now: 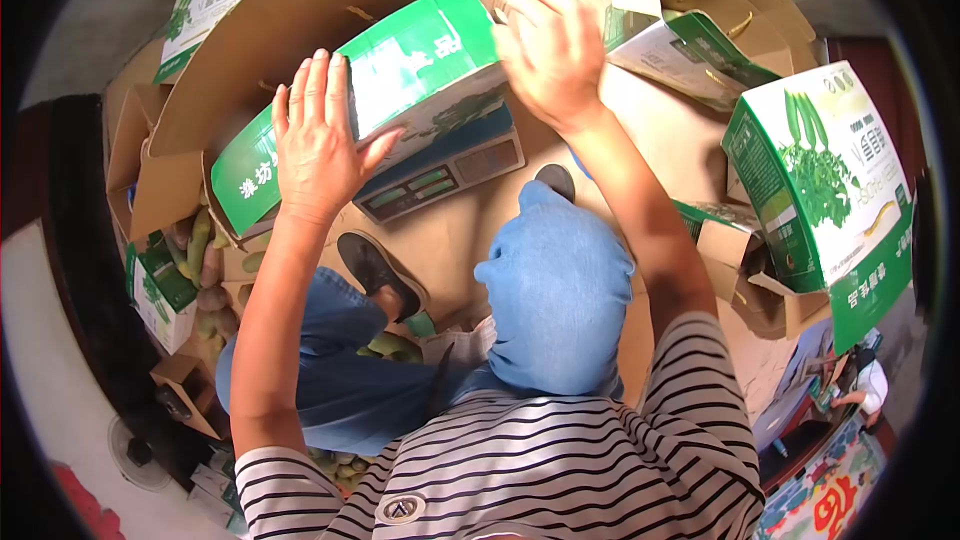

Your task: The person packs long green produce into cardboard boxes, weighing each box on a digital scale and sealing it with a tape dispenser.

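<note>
A large cardboard carton (pixel 290 30) stands before me with its brown flap raised. Its green printed flap (pixel 400 55) faces up toward me. My left hand (pixel 318 145) lies flat on the left part of that flap, fingers stretched out. At the flap's right end is my right hand (pixel 555 50), a little blurred, its fingers spread near the carton's corner; nothing shows in its grasp. Below the carton, a weighing scale (pixel 440 180) with a lit display is partly hidden by it.
More vegetable cartons stand around: a white-and-green carton (pixel 820 175) at right, an open carton (pixel 700 40) behind it, another carton (pixel 215 0) at upper left. Vegetables (pixel 200 245) lie at left. Another person (pixel 865 380) is at far right.
</note>
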A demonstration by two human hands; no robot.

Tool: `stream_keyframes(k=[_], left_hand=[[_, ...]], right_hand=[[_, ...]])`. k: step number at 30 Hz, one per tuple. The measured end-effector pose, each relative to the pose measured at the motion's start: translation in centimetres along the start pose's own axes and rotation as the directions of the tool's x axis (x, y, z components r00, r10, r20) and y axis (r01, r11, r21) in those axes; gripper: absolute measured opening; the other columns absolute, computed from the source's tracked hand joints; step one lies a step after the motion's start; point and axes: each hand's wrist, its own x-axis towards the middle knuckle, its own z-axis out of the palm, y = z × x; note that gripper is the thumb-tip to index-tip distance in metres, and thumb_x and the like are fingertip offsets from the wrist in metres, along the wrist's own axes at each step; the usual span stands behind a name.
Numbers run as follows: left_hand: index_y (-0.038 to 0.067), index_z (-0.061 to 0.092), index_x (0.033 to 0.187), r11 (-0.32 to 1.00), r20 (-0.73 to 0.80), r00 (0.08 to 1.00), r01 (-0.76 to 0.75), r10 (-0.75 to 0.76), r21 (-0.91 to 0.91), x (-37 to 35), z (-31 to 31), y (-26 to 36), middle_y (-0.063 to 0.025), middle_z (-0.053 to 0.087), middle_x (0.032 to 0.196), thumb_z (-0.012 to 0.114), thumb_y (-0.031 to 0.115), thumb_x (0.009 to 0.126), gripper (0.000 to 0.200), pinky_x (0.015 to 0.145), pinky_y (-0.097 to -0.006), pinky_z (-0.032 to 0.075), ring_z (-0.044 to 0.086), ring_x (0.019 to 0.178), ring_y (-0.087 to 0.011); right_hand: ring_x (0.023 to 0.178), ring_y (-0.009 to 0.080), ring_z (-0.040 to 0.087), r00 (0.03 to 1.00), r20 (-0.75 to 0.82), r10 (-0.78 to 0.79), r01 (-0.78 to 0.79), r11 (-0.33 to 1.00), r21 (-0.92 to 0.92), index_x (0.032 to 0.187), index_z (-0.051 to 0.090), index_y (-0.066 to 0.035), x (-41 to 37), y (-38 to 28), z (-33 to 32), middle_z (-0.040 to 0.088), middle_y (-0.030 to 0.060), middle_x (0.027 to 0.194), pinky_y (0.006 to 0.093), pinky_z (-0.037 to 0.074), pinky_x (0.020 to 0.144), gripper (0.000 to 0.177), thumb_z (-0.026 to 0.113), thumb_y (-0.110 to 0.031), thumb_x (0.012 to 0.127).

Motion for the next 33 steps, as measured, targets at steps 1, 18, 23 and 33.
stream_keyframes(k=[1,18,23,33], left_hand=[[0.002,0.035,0.141,1.0,-0.013,1.0,0.002,-0.002,0.002,0.0,0.0,-0.1,-0.0172,0.038,0.145,0.071,0.053,0.073,0.093,0.112,-0.0483,0.023,0.034,0.136,-0.0301],[0.003,0.036,0.141,1.0,-0.056,0.998,-0.019,0.018,-0.007,-0.1,0.4,0.2,-0.0168,0.04,0.144,0.072,0.051,0.073,0.091,0.111,-0.0501,0.024,0.036,0.135,-0.0303],[0.002,0.037,0.14,1.0,-0.057,0.998,-0.006,0.006,0.001,0.1,0.3,0.2,-0.0172,0.039,0.144,0.073,0.051,0.073,0.09,0.11,-0.0499,0.025,0.036,0.135,-0.0306],[-0.001,0.038,0.139,1.0,-0.066,0.998,-0.018,0.017,-0.016,-0.2,0.2,-0.1,-0.0182,0.04,0.143,0.068,0.056,0.076,0.089,0.11,-0.0474,0.027,0.035,0.134,-0.0316]], right_hand=[[0.104,0.0266,0.055,0.991,0.004,0.136,-0.136,0.991,0.0,0.102,0.064,-0.01,-0.7,-0.1,-0.9,0.057,0.0075,0.118,0.0389,0.043,0.091,0.03,0.071,-0.024,0.077],[0.111,0.038,0.053,0.877,0.377,0.297,-0.406,0.879,0.251,0.085,0.064,-0.001,0.2,-0.6,-2.0,0.06,0.0196,0.114,0.0438,0.04,0.098,0.022,0.059,-0.022,0.087],[0.106,0.0383,0.056,0.861,0.311,0.403,-0.446,0.892,0.079,0.096,0.066,0.003,-0.3,-1.6,-0.5,0.062,0.0209,0.114,0.0415,0.043,0.094,0.028,0.055,-0.023,0.092],[0.107,0.0287,0.059,0.789,0.554,0.265,-0.549,0.71,0.441,0.112,0.066,-0.012,-0.4,0.6,-4.0,0.062,0.0137,0.113,0.0361,0.048,0.089,0.034,0.059,-0.035,0.088]])
